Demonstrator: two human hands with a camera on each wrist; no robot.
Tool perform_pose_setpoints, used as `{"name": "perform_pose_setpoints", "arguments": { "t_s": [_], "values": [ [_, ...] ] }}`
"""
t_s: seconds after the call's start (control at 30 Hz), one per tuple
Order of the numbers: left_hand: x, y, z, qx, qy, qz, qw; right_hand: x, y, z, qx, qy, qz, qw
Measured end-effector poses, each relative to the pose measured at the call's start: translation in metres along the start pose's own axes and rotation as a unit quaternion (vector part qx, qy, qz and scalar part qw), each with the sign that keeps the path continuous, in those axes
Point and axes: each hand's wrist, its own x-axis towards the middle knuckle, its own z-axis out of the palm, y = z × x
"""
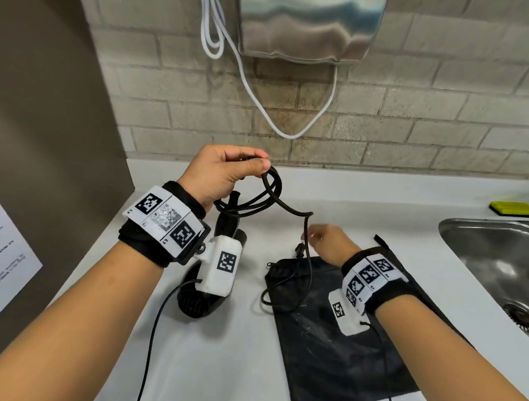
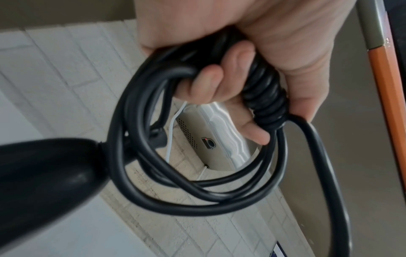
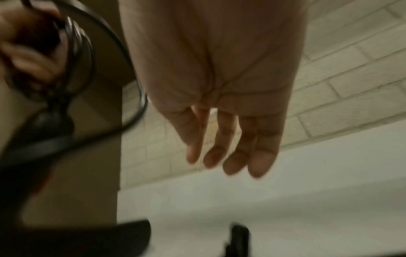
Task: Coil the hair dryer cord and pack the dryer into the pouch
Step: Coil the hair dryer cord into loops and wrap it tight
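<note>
Head view: the left hand [image 1: 224,172] grips the coiled cord [image 1: 267,188] above the dryer [image 1: 198,302] on the surface [image 1: 212,370]; the pouch [image 1: 333,357] lies beside.

Left wrist: springy loops, best pinched where they cross.

Right wrist: the right hand [image 3: 219,87] hangs relaxed, empty.

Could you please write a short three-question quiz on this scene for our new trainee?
1. True or false: the right hand grips the cord.
2. Which hand holds the loops? A left hand B right hand C neither
3. Fill in: the plug end of the cord hangs over the black ____ lying on the counter.

Key: 1 false, its fingers are straight and hold nothing; 2 A; 3 pouch.
</note>
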Motion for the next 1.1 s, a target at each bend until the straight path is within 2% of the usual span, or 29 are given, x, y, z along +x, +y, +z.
{"name": "perform_pose_setpoints", "arguments": {
  "t_s": [0.13,0.2,0.4,0.47,0.53,0.57,0.63,0.73,0.83,0.9,1.0,1.1],
  "values": [
    [0.0,-0.002,0.002,0.002,0.001,-0.003,1.0,0.01,0.015,0.03,-0.139,-0.163,0.034,0.976],
    [0.001,-0.002,0.003,0.005,0.004,-0.003,1.0,0.014,0.014,0.037,-0.166,-0.177,0.037,0.969],
    [0.002,-0.005,0.001,0.016,0.001,-0.005,1.0,0.021,0.007,0.043,-0.207,-0.119,0.078,0.968],
    [0.002,-0.005,0.0,0.017,0.001,-0.006,1.0,0.022,0.006,0.039,-0.148,-0.054,0.072,0.985],
    [0.003,-0.006,-0.001,0.02,0.007,-0.011,1.0,0.025,0.004,0.031,-0.004,0.033,0.057,0.998],
    [0.004,-0.006,-0.002,0.022,0.01,-0.014,1.0,0.027,0.001,0.026,0.076,0.077,0.031,0.994],
    [0.005,-0.007,-0.001,0.02,0.012,-0.022,0.999,0.024,-0.011,0.013,0.211,0.166,-0.069,0.961],
    [0.006,-0.007,-0.001,0.006,0.017,-0.034,0.999,0.006,-0.027,-0.008,0.262,0.251,-0.256,0.896],
    [0.009,-0.008,-0.004,-0.013,0.038,-0.045,0.998,-0.019,-0.04,-0.014,0.246,0.242,-0.317,0.883],
    [0.011,-0.009,-0.004,-0.019,0.051,-0.044,0.998,-0.033,-0.05,-0.012,0.196,0.226,-0.346,0.889],
    [0.01,-0.009,-0.002,-0.02,0.053,-0.041,0.998,-0.044,-0.064,-0.007,0.122,0.247,-0.388,0.879],
    [0.008,-0.01,0.001,-0.015,0.043,-0.042,0.998,-0.041,-0.075,-0.002,0.115,0.253,-0.339,0.899]
  ]
}}
